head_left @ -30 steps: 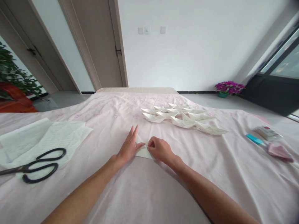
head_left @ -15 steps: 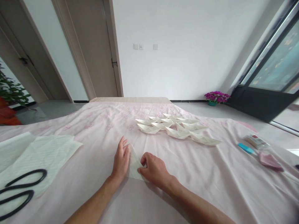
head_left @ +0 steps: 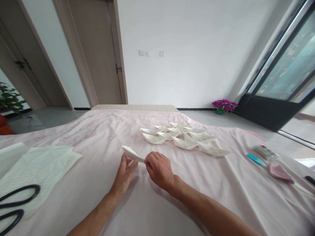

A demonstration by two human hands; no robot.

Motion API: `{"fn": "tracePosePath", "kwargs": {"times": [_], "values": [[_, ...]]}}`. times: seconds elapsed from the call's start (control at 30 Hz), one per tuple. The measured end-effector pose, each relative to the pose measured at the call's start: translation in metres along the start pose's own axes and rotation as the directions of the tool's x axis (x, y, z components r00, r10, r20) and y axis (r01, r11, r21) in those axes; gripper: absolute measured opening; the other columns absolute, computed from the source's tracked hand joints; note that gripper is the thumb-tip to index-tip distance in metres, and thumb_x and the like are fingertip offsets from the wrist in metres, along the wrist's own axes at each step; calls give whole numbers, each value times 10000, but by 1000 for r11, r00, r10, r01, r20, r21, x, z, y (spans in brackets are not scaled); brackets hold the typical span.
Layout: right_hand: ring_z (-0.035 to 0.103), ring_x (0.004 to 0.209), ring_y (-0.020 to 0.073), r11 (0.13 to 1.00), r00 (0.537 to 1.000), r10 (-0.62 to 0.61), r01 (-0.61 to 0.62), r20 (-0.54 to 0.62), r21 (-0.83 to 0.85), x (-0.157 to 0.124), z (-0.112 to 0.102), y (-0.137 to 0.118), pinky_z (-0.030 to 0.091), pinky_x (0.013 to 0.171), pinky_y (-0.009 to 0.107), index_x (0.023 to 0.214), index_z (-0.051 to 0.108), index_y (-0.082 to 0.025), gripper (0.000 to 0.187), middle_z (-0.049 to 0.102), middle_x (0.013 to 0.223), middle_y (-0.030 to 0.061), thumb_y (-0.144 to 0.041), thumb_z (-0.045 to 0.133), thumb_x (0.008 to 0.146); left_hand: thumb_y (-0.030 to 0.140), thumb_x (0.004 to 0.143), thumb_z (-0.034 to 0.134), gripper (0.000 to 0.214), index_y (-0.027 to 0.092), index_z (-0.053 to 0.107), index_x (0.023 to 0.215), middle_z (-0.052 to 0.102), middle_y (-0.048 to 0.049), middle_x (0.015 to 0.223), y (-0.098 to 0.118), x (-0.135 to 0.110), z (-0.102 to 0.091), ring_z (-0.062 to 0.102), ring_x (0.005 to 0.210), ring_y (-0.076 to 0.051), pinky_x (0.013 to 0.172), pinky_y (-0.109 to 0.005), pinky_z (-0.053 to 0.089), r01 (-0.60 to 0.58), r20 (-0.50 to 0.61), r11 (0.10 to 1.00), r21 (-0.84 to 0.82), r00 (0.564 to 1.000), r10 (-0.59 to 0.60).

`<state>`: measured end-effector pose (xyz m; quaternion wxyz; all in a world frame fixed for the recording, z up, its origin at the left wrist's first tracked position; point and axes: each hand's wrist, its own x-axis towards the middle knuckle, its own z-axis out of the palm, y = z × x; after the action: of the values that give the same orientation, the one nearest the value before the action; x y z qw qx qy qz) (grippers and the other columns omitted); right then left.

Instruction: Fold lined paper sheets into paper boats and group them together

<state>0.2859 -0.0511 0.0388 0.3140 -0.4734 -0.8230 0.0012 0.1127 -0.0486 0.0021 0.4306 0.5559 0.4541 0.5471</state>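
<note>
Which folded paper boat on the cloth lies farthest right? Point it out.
The paper boat at the near right corner of the group; its right tip reaches beyond all the other boats.

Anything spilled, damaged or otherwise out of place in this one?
Nothing stands out as spilled or damaged. The pale pink cover is creased, but the paper boats sit in a loose cluster, and the folded paper held by the left hand and right hand shows no visible tear.
</note>
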Motion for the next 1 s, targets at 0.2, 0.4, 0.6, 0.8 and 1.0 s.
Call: {"fn": "tracePosePath", "kwargs": {"times": [0.2,0.4,0.6,0.8,1.0], "values": [[534,759,158,993,990,-94,100,104,-56,-3,15,-10,330,710,278,853,592,-214,103,636,833,17,-173,513,904,431,862,613,546,248,406,1332,546,-84,1357,3,8,-1,528,1252,-201,1033,-348,433,96,-32,994,-53,995,-98],[560,804,159,987,991,-70,52,111,150,-8,15,-11,374,754,266,872,571,-219,31,636,865,15,-229,550,892,323,850,560,603,215,338,1400,529,-108,1380,8,9,-4,487,1300,-225,1054,-375,410,48,-3,999,2,999,-48],[588,788,141,949,996,39,-64,84,309,-11,18,-9,417,743,257,891,552,-220,128,643,869,-3,-343,556,923,297,839,529,642,224,288,1429,490,-105,1397,16,0,0,516,1232,-216,997,-358,444,91,33,996,-18,995,-91],[611,836,138,902,976,154,-201,151,383,-11,19,-9,451,712,245,992,567,-235,181,652,931,-6,-377,601,885,318,882,468,615,217,262,1452,474,-94,1397,19,-6,-3,463,1286,-216,1069,-353,378,71,85,996,48,994,-75],[605,760,125,859,961,210,-269,178,436,-10,16,-5,461,681,240,960,578,-231,160,652,900,-14,-354,617,865,422,923,495,639,234,223,1469,480,-104,1346,13,-5,-5,492,1241,-218,1043,-357,404,53,108,997,59,992,-59]]}}
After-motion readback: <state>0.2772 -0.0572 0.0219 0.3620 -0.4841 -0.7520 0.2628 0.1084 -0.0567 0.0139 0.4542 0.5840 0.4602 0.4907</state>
